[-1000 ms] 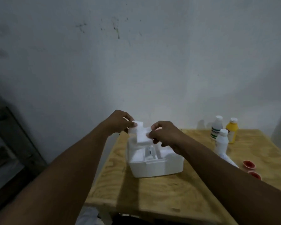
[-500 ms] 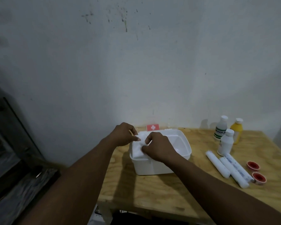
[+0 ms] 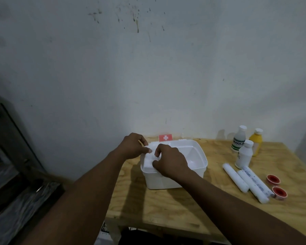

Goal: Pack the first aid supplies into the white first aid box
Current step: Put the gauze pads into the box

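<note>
The left hand (image 3: 133, 146) and right hand (image 3: 170, 160) both pinch a white pad (image 3: 148, 160) with closed fingers at the left end of the open white box (image 3: 200, 156) on the desk (image 3: 166, 206). Bottles (image 3: 244, 154), rolls (image 3: 235, 177) and tape reels (image 3: 279, 192) lie right.

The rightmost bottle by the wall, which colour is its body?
Yellow, with a white cap; the yellow bottle shows best in the head view.
</note>
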`<state>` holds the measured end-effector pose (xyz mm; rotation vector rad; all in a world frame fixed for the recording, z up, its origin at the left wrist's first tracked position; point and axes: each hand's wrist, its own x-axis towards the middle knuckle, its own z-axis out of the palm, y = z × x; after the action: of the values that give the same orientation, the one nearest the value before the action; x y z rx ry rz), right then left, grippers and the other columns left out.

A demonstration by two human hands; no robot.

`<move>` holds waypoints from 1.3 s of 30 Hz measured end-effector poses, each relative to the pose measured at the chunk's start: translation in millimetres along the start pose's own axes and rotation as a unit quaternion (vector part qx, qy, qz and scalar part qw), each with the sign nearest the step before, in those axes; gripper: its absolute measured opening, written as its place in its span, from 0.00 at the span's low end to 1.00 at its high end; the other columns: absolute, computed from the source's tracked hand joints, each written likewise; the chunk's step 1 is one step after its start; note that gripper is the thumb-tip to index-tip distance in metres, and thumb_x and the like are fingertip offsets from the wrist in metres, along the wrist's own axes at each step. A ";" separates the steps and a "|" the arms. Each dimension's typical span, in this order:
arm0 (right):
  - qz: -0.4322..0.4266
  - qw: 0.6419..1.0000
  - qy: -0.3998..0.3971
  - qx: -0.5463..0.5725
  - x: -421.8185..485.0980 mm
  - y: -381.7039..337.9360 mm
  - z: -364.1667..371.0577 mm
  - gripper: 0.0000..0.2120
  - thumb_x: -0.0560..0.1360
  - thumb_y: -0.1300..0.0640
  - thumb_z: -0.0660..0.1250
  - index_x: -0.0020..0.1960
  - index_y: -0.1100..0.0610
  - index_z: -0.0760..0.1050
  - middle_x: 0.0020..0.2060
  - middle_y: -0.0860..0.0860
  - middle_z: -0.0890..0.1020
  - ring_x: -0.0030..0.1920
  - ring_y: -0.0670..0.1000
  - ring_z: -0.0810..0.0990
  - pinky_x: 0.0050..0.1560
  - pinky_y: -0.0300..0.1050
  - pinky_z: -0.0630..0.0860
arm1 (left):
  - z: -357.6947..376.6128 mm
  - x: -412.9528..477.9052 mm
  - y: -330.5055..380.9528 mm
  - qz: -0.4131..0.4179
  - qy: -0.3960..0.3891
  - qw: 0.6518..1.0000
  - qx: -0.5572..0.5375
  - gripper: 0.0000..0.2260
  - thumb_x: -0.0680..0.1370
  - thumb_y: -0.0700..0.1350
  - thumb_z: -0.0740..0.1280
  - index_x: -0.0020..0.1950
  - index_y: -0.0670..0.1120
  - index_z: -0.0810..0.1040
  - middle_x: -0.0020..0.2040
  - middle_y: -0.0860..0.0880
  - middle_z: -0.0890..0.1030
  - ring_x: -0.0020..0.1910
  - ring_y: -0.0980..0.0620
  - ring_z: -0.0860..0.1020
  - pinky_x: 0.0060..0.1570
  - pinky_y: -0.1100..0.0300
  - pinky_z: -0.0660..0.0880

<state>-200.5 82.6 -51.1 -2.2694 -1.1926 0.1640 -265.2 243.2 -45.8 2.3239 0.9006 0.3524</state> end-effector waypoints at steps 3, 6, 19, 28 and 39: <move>-0.015 1.000 0.025 -0.006 -1.4 -1.7 3.9 0.14 0.74 0.53 0.71 0.57 0.52 0.74 0.53 0.52 0.82 0.50 0.52 0.81 0.56 0.48 0.79 | -0.4 -1.4 -0.8 -0.002 0.006 1.000 -0.003 0.12 0.69 0.48 0.79 0.46 0.44 0.82 0.46 0.48 0.82 0.39 0.51 0.80 0.35 0.62 0.74; -0.023 0.999 0.027 0.008 -1.2 -1.3 2.0 0.11 0.75 0.54 0.70 0.57 0.52 0.77 0.54 0.52 0.83 0.51 0.52 0.81 0.58 0.47 0.78 | -2.4 -1.5 -1.2 -0.001 0.008 1.000 0.003 0.12 0.69 0.50 0.78 0.46 0.46 0.81 0.49 0.47 0.82 0.42 0.50 0.80 0.38 0.61 0.76; -0.014 0.990 0.082 0.112 -7.4 32.8 -65.5 0.08 0.74 0.53 0.66 0.52 0.53 0.77 0.40 0.48 0.78 0.44 0.50 0.80 0.48 0.47 0.77 | -10.3 -9.7 44.7 0.033 0.074 0.996 0.047 0.20 0.71 0.55 0.76 0.58 0.48 0.78 0.52 0.48 0.75 0.50 0.51 0.74 0.47 0.59 0.69; 0.052 0.970 0.212 0.102 -40.9 147.2 -143.6 0.03 0.70 0.57 0.66 0.42 0.50 0.77 0.29 0.46 0.80 0.34 0.47 0.79 0.44 0.45 0.75 | 63.6 -19.3 153.9 0.221 0.108 0.967 0.062 0.04 0.74 0.52 0.68 0.47 0.55 0.79 0.39 0.55 0.79 0.42 0.53 0.78 0.45 0.56 0.75; 0.132 0.990 0.000 -0.056 -111.4 285.6 -147.1 0.09 0.71 0.52 0.73 0.49 0.55 0.80 0.44 0.47 0.77 0.44 0.47 0.74 0.37 0.38 0.68 | 233.2 -39.7 235.0 0.345 -0.150 0.902 0.212 0.15 0.77 0.47 0.66 0.63 0.49 0.78 0.56 0.47 0.80 0.53 0.46 0.79 0.46 0.51 0.78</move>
<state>-8.9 -194.5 -97.4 -2.5196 -0.9184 0.2027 -69.5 -24.7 -79.6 2.9492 -0.0412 0.0646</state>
